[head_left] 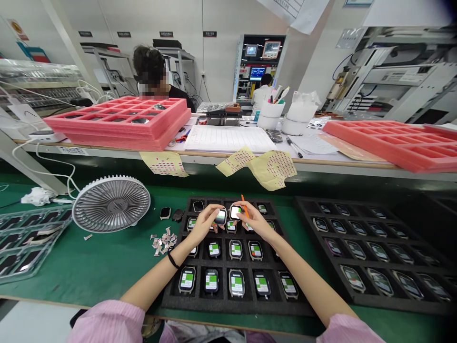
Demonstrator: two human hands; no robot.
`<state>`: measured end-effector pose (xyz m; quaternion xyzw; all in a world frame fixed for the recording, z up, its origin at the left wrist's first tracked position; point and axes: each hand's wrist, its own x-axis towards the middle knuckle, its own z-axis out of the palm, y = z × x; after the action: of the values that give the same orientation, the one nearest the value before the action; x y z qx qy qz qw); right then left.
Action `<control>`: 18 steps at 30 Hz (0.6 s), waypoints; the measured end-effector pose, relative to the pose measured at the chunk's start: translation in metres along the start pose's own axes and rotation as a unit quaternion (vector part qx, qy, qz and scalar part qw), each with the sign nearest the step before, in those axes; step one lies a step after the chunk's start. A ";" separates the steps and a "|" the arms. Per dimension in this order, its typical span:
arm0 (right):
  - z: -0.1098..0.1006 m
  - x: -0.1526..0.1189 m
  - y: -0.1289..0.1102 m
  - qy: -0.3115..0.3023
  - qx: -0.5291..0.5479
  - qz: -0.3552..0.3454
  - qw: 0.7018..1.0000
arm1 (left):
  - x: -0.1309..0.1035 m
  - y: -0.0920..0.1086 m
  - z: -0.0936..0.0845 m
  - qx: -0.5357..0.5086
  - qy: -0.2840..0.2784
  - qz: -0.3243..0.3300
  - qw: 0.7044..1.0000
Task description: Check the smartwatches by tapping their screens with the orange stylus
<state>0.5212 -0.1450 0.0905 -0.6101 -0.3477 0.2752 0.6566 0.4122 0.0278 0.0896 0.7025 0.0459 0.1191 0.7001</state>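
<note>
Holding watches (220,217) — left hand (206,220), right hand (255,221)

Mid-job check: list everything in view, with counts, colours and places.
Held watches: two, pale screens, one per hand
Orange tool: one, orange, right hand
Foam trays: two, black, centre and right
Tray watches: many, mostly green-and-white screens in centre tray
Loose watches: two, dark, right of fan
Fan: one, white-grey, bench left
Small pieces: pile, silvery, below loose watches
Clear tray: at least one, far left
Slotted trays: stacks, red-pink, shelf left and right
Form: one, white, shelf centre
Marker: one, black, right of form
Machinery: uncountable, grey, back right
People: two, dark-haired, background
Left hand: one, bare, centre
Right hand: one, bare, centre
</note>
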 end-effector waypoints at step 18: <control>-0.001 0.001 -0.003 0.059 0.004 0.011 0.998 | 0.002 -0.007 0.002 -0.036 -0.037 0.005 0.999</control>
<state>0.5227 -0.1449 0.0933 -0.6264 -0.3012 0.2472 0.6751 0.4154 0.0265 0.0827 0.6810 0.0117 0.0983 0.7256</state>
